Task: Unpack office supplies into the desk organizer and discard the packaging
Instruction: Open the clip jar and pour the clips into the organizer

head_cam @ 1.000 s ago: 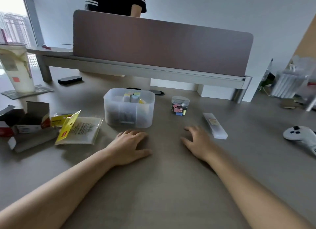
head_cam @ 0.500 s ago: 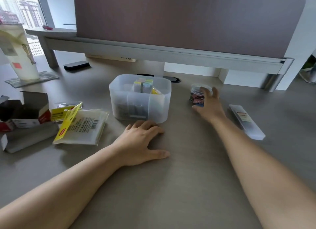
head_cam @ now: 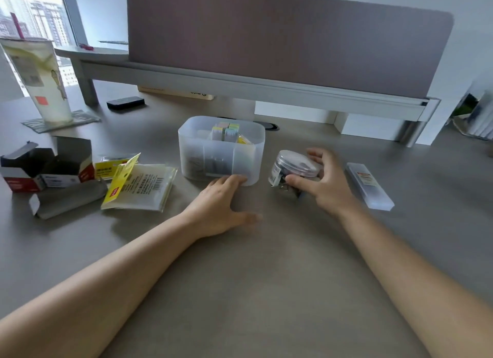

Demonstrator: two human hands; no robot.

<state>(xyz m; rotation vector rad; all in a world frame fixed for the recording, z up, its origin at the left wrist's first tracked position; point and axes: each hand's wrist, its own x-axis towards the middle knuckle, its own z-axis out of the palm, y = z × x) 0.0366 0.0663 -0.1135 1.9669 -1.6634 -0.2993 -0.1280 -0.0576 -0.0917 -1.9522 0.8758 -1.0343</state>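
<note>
A translucent desk organizer (head_cam: 250, 160) stands mid-desk with sticky-note pads and dark clips inside. My left hand (head_cam: 218, 205) lies flat on the desk, fingertips touching the organizer's front wall. My right hand (head_cam: 322, 184) grips a small clear round jar of clips (head_cam: 292, 168), tilted toward me just right of the organizer. A long frosted plastic case (head_cam: 369, 185) lies to the right of that hand.
Empty packaging lies at the left: an open red-and-black carton (head_cam: 40, 170), a grey cardboard sleeve (head_cam: 66, 200), and yellow-headed plastic bags (head_cam: 138, 186). A tall drink cup (head_cam: 40, 80) stands far left. A raised shelf with a mauve divider (head_cam: 280, 37) borders the back.
My right hand has closed on the clip jar and drawn it nearer, tilting it. My left hand has slid forward to touch the organizer.
</note>
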